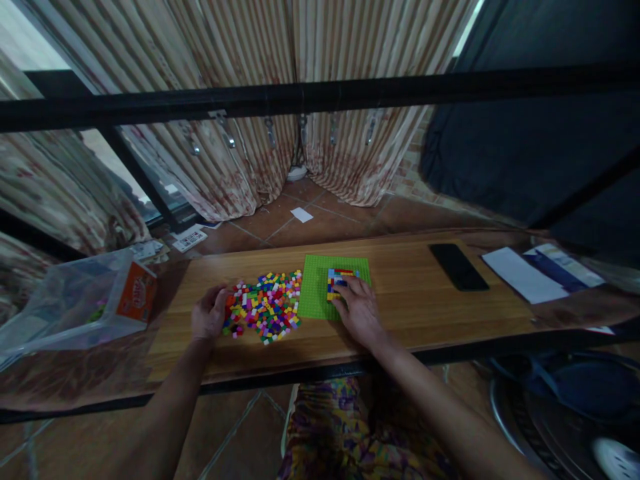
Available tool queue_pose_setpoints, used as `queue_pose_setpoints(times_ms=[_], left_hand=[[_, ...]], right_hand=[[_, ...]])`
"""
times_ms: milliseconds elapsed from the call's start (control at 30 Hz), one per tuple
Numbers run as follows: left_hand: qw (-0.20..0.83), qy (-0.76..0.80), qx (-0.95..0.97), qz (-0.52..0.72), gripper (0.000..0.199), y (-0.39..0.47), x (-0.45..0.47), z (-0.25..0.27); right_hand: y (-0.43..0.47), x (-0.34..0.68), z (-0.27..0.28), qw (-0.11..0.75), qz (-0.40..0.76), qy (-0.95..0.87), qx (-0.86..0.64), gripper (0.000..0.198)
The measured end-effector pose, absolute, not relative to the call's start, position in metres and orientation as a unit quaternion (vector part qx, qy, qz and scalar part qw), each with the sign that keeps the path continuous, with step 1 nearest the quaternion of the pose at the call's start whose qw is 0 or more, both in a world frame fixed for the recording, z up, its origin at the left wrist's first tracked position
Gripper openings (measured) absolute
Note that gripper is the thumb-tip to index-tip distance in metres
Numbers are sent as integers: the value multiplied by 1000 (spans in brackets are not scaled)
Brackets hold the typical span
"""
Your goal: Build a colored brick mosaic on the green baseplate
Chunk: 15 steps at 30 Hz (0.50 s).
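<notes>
A green baseplate (pixel 317 290) lies on the wooden tabletop (pixel 410 307). A small patch of coloured bricks (pixel 339 275) is built on its right part. My right hand (pixel 359 312) rests on the plate with its fingertips on that patch; whether it pinches a brick is hidden. To the left of the plate lies a loose pile of small coloured bricks (pixel 265 307). My left hand (pixel 209 315) sits at the pile's left edge, fingers curled among the bricks; whether it holds any brick stays hidden.
A clear plastic bag (pixel 65 300) with an orange box (pixel 135 293) lies at the left. A black phone (pixel 459 267) and papers (pixel 540 270) lie at the right. A black bar (pixel 320 97) crosses overhead. Curtains hang behind.
</notes>
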<state>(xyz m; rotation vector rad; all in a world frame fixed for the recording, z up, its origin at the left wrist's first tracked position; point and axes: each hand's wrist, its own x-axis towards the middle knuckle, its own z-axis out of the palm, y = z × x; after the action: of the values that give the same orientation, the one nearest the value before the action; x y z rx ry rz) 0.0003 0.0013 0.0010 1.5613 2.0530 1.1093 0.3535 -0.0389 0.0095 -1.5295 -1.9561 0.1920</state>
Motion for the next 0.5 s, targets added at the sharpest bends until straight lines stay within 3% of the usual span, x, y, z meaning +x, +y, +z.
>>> queue_pose_setpoints(times_ms=[200,500], left_hand=[[186,724,537,391,39,2,-1,-4],[196,709,525,427,43,3,-1,-15]], right_hand=[[-28,391,-8,331,83,-774,-534,30],[-1,454,2,372,196,-775,-472,29]])
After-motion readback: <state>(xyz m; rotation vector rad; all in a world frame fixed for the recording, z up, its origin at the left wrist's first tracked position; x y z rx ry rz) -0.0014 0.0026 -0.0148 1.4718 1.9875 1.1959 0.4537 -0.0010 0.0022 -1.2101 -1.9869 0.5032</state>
